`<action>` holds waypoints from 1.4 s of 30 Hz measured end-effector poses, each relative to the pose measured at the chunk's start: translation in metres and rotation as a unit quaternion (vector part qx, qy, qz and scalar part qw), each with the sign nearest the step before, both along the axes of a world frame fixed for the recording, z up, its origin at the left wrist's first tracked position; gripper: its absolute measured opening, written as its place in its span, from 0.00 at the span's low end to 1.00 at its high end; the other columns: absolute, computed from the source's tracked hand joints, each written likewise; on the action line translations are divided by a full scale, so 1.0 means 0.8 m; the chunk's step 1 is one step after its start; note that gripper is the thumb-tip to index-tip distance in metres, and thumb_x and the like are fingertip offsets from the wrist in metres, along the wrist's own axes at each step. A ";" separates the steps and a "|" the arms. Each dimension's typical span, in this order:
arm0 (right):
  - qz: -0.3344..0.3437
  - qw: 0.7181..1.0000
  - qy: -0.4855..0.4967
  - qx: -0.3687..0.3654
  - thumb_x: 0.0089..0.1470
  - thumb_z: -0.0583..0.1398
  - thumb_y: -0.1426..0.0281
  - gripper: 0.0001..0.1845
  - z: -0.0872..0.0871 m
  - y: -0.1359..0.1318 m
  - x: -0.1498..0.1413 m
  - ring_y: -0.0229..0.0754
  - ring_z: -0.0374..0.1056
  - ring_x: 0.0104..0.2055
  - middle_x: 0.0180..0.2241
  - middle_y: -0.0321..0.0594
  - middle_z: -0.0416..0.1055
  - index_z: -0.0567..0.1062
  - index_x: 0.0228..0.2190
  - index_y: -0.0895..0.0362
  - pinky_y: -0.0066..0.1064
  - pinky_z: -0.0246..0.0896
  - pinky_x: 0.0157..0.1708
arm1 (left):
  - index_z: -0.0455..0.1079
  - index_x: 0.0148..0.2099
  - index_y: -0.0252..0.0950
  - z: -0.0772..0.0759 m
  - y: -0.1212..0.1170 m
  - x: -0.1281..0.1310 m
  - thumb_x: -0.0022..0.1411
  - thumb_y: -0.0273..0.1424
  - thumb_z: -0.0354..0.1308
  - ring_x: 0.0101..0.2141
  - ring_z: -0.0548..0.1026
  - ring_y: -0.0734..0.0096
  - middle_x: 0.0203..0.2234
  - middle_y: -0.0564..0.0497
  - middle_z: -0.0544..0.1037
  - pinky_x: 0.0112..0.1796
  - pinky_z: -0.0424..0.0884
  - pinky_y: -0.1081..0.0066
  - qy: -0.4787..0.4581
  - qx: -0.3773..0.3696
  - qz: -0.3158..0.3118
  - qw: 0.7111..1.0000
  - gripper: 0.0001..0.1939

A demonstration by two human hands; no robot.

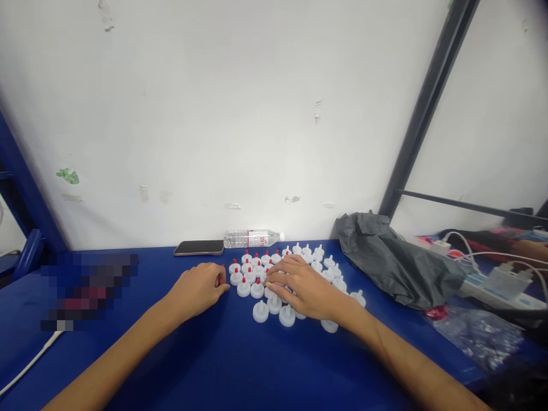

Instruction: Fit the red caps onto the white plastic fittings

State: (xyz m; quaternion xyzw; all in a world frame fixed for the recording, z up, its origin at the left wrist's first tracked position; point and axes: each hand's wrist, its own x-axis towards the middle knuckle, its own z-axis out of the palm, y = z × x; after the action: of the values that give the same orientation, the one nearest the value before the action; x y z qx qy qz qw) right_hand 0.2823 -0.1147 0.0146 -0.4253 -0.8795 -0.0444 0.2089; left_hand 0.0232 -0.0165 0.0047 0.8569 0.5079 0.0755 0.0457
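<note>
Many white plastic nozzle caps (261, 311) stand upright in a cluster on the blue tabletop (205, 365). Those on the left and at the back carry small red tips (244, 281); those at the front and right show bare white nozzles. Just left of the cluster, my left hand (200, 290) is closed with curled fingers, and a bit of red shows at its fingertips. My right hand (299, 285) reaches over the middle of the cluster. Its bent fingers close around the top of a white nozzle cap, which they mostly cover, and its palm hides several others.
Against the white wall lie a phone (199, 247) and a clear water bottle (252, 238). A grey plastic bag (398, 265) is at the right, near a power strip (509, 291) with cables and a clear bag (479, 337). A pixelated object (94, 291) with a white cable lies left.
</note>
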 end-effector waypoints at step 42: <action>-0.027 0.998 -0.053 -0.026 0.69 0.53 0.64 0.18 0.002 0.001 0.000 0.42 0.69 0.41 0.36 0.40 0.77 0.80 0.34 0.56 0.41 0.56 0.50 | 0.65 0.38 0.42 0.005 -0.033 0.021 0.67 0.37 0.47 0.28 0.74 0.65 0.27 0.54 0.76 0.30 0.61 0.67 -0.102 0.092 -0.113 0.984 0.08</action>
State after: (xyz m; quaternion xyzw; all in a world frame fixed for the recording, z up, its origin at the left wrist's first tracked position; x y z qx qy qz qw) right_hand 0.2827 -0.1136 0.0166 -0.4515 -0.8782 -0.0495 0.1498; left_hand 0.0402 -0.0426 0.0091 0.8970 0.3918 0.2028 0.0266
